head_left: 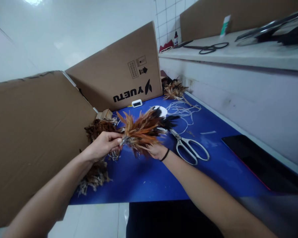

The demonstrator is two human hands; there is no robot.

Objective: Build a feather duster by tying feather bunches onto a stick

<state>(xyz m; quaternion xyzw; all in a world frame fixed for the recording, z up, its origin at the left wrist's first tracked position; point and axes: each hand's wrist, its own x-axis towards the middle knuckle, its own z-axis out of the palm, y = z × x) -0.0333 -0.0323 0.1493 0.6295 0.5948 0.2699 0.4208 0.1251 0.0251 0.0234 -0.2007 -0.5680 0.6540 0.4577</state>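
A bunch of orange-brown feathers with black tips [141,129] is held above the blue table [139,185]. My left hand [106,143] pinches its pale quill end at the left. Under the right part of the bunch is my right hand [156,150], with a dark band at the wrist; the feathers cover most of its fingers, so its grip is hidden. Scissors with silver handles [188,145] lie just right of my right hand. More feather bunches [95,173] lie along the left, behind and beside my left hand.
Cardboard panels [109,72] stand at the left and back. Pale strings [183,112], a white disc [161,110] and a small white device [136,103] lie farther back. A black tablet [258,160] lies at the right. Black scissors [208,48] rest on the shelf [238,54].
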